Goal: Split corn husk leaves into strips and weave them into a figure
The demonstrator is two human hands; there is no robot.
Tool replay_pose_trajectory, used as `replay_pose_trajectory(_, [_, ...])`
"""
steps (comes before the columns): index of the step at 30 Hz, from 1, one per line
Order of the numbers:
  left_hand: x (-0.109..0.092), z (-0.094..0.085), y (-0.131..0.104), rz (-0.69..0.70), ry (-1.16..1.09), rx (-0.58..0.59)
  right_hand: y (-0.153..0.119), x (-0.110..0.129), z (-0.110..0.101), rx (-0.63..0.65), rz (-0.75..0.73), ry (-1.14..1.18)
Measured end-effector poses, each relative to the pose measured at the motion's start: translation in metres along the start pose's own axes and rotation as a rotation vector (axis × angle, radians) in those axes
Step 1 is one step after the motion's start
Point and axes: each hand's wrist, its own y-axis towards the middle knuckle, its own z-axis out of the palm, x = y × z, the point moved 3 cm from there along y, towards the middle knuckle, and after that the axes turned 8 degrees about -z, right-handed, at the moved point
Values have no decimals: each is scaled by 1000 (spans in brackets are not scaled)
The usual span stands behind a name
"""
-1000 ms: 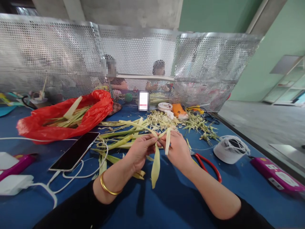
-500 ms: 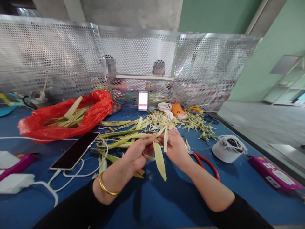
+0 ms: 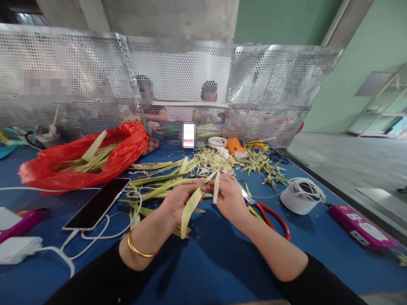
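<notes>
Being held: pale green leaf strips, pinched btwn L hand & R hand, fingers nearly meeting, above blue surface. Red-handled scissors are being left untouched beside R hand.

Bright red plastic bag

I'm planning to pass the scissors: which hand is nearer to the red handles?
Right. The right hand is just left of the red handles; the left hand is farther left, beyond it.
</notes>
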Motion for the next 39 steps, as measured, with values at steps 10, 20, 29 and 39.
replay_pose_trajectory(10, [1,-6,5,-56,-61,8,2,-9,-2,-19,64,114])
replay_pose_trajectory(20, [2,-9,7,163,265,-173,-2,-16,7,82,310,391])
replay_pose_trajectory(29, [0,-6,3,1,256,-51,3,-46,-40,-519,444,346])
replay_pose_trajectory(39, [20,13,0,25,573,-39,6,-9,-11,94,198,298])
